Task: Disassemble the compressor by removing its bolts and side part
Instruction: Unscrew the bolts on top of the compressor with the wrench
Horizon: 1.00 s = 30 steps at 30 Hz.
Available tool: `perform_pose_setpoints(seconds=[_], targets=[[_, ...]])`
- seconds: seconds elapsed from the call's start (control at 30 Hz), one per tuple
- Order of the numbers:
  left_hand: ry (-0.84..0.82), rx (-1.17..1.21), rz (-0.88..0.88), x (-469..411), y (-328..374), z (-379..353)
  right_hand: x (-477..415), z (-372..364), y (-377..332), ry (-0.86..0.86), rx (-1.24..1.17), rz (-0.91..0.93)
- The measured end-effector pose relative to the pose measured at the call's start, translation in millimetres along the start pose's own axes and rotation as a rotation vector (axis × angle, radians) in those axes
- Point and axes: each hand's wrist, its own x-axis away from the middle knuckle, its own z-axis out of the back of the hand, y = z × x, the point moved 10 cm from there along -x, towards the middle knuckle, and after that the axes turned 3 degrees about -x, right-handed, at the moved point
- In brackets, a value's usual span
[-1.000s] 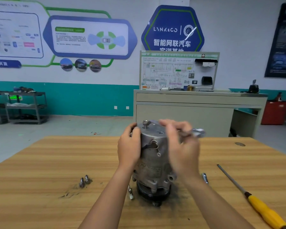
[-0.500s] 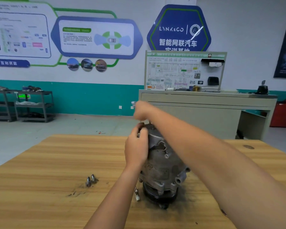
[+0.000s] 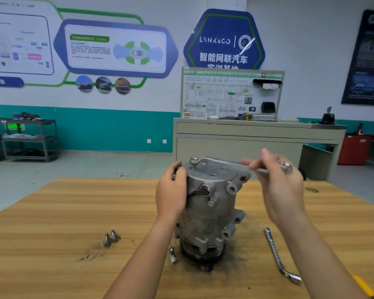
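Observation:
The grey metal compressor [image 3: 209,212] stands upright on its black pulley end in the middle of the wooden table [image 3: 52,212]. My left hand [image 3: 172,195] grips its upper left side. One bolt [image 3: 193,163] sticks up from the top cover near that hand. My right hand [image 3: 279,186] hovers to the right of the top, apart from the compressor, and pinches a long silver bolt [image 3: 274,168] that lies roughly level with its head to the right. Two removed bolts [image 3: 110,238] lie on the table to the left.
An L-shaped socket wrench [image 3: 276,255] lies right of the compressor, and a yellow-handled screwdriver [image 3: 363,285] shows under my right forearm. A small pale part [image 3: 172,253] lies by the compressor's base. A grey counter [image 3: 246,145] stands behind the table.
My right hand, which reached across to the top's left side half a second ago, has drawn back to the right with the long bolt. My left hand keeps its grip.

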Motion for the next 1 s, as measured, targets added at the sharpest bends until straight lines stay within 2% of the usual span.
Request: perform_pose_setpoints(seconds=[0.07,0.17,0.23,0.3,0.4,0.5,0.57,0.63,0.67,0.73,0.83,0.9,1.0], targets=[[-0.012,-0.011,0.048,-3.1,-9.3,10.7,-35.1,26.8,31.2,0.188,0.083,-0.101],[-0.026,-0.048,0.044,-1.1,-5.3,5.3,-86.9,4.3,78.9,0.095,0.405,-0.279],[-0.017,-0.054,0.039,-0.6,-4.8,5.6,-109.8,-23.7,102.1,-0.075,0.684,-0.410],[-0.016,-0.050,0.043,-3.2,-7.3,7.4,-119.9,-62.7,107.1,-0.311,0.951,-0.413],[-0.018,-0.053,0.033,-0.5,-4.8,6.0,-107.1,-136.4,103.2,-0.692,1.278,-0.255],[-0.010,-0.046,0.050,0.8,-1.9,7.0,-77.1,-190.1,109.5,-0.958,1.365,-0.155],[-0.006,-0.071,0.056,1.5,-1.4,8.2,-47.5,-220.9,99.0,-1.067,1.413,0.011],[-0.024,-0.123,0.063,1.1,-4.6,8.9,-11.5,-246.7,68.5,-1.042,1.371,0.320],[-0.047,-0.176,0.052,1.4,-5.5,8.1,12.9,-253.5,43.3,-1.005,1.271,0.467],[-0.068,-0.201,0.051,1.7,-10.3,6.5,57.4,-244.2,0.6,-0.941,1.008,0.584],[-0.056,-0.138,0.030,1.0,-6.9,6.7,67.8,-176.0,-20.0,-0.810,0.668,0.337],[-0.041,-0.069,0.045,0.6,-4.2,6.2,45.0,-106.0,-28.3,-0.588,0.445,0.182],[-0.015,-0.038,0.053,-1.7,-5.2,6.2,-6.3,-10.6,-7.2,-0.217,0.297,-0.051]])
